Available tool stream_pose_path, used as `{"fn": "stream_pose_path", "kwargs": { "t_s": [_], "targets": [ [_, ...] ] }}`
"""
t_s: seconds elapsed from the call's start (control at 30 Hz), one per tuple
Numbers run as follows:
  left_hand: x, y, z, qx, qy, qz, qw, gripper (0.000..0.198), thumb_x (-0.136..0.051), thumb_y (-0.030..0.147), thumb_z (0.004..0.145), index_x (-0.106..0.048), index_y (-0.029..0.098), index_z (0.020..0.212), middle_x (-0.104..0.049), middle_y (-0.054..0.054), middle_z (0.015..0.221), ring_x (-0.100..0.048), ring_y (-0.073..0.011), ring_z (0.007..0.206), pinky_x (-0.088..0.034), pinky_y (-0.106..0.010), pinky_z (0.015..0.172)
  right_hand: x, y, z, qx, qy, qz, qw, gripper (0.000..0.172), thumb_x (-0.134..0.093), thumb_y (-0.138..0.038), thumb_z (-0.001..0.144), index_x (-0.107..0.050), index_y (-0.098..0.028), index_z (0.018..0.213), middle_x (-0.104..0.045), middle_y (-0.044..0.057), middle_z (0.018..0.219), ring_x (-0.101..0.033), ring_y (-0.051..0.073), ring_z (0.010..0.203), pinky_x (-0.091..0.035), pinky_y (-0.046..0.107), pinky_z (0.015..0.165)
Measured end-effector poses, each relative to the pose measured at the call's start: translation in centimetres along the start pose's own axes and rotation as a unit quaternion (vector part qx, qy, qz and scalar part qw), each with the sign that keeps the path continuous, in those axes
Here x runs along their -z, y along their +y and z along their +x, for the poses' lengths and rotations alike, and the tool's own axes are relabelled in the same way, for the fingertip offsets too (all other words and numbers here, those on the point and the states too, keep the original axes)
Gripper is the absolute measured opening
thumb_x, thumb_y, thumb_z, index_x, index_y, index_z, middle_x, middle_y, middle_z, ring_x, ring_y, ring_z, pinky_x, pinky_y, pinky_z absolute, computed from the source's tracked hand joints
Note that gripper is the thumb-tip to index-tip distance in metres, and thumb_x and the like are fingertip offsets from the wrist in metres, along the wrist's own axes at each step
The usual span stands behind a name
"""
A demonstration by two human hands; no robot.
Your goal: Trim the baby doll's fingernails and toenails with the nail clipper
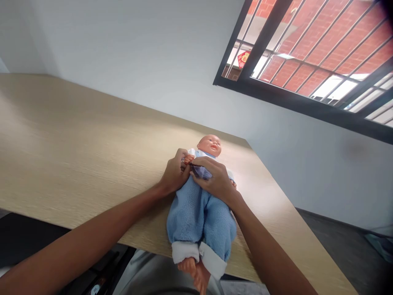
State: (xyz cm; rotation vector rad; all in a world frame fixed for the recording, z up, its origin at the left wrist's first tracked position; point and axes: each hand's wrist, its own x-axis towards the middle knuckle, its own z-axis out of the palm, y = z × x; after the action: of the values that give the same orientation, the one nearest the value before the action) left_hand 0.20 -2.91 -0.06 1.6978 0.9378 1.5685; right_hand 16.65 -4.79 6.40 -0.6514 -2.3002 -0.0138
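Observation:
A baby doll (187, 213) in a blue fleece outfit with white cuffs lies on its back on the table, its head away from me and its bare feet over the near edge. My left hand (175, 174) is closed at the doll's small hand (188, 159), on the left of its chest. Over the chest, my right hand (216, 176) is pinched, its fingertips close to the left ones. A thin dark edge shows at those fingertips; what it belongs to is unclear. Beneath the right palm is a purplish knitted patch (203, 172), partly covered by the fingers.
The pale wooden table (92, 143) meets a white wall (138, 53) at the back and ends in an edge on the right. A barred window (294, 88) is at upper right. Dark floor (337, 233) shows beyond the right edge. My lap is below the near edge.

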Motion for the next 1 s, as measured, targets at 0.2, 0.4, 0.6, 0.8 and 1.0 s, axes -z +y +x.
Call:
{"fn": "stream_pose_path", "kwargs": {
  "t_s": [0.2,0.4,0.6,0.8,1.0],
  "targets": [
    [0.2,0.1,0.0,-0.004,-0.009,0.002,1.0,0.02,-0.057,0.03,0.091,-0.046,0.022,0.105,-0.072,-0.006,0.101,-0.073,-0.0174,0.081,-0.056,-0.025,0.064,0.1,0.4,-0.2,0.002,-0.022,0.009,1.0,0.028,-0.06,-0.015,0.094,-0.062,-0.027,0.119,-0.072,0.006,0.116,-0.07,0.019,0.105,-0.06,0.036,0.091],
    [0.1,0.0,-0.1,-0.001,-0.007,0.006,1.0,0.021,-0.057,0.035,0.093,-0.045,0.022,0.106,-0.072,-0.006,0.101,-0.074,-0.018,0.08,-0.057,-0.025,0.062,0.0,0.9,-0.7,0.017,-0.033,0.002,0.999,0.031,-0.054,-0.012,0.096,-0.061,-0.027,0.123,-0.072,0.006,0.119,-0.069,0.019,0.108,-0.059,0.037,0.093],
    [0.2,-0.2,-0.1,0.0,-0.006,0.011,1.0,0.023,-0.057,0.037,0.094,-0.045,0.022,0.107,-0.072,-0.007,0.104,-0.074,-0.0177,0.079,-0.057,-0.024,0.062,-0.1,1.2,-0.8,0.034,-0.033,-0.013,0.999,0.03,-0.056,-0.012,0.096,-0.062,-0.024,0.122,-0.072,0.007,0.118,-0.07,0.02,0.109,-0.06,0.037,0.092],
    [0.2,-0.1,-0.1,0.002,-0.006,0.012,1.0,0.026,-0.059,0.039,0.093,-0.045,0.022,0.107,-0.071,-0.008,0.104,-0.073,-0.0177,0.078,-0.057,-0.024,0.061,-0.1,1.2,-0.9,0.037,-0.034,-0.019,0.999,0.035,-0.051,-0.009,0.096,-0.06,-0.026,0.125,-0.072,0.006,0.118,-0.07,0.021,0.109,-0.061,0.039,0.091],
    [0.2,0.0,-0.1,0.002,-0.002,0.017,1.0,0.021,-0.057,0.035,0.093,-0.046,0.022,0.105,-0.07,-0.005,0.095,-0.071,-0.0161,0.074,-0.057,-0.025,0.064,0.1,0.8,-0.6,0.038,-0.038,-0.022,0.998,0.036,-0.053,-0.009,0.094,-0.06,-0.026,0.126,-0.073,0.007,0.117,-0.071,0.021,0.107,-0.062,0.038,0.089]
  ]
}}
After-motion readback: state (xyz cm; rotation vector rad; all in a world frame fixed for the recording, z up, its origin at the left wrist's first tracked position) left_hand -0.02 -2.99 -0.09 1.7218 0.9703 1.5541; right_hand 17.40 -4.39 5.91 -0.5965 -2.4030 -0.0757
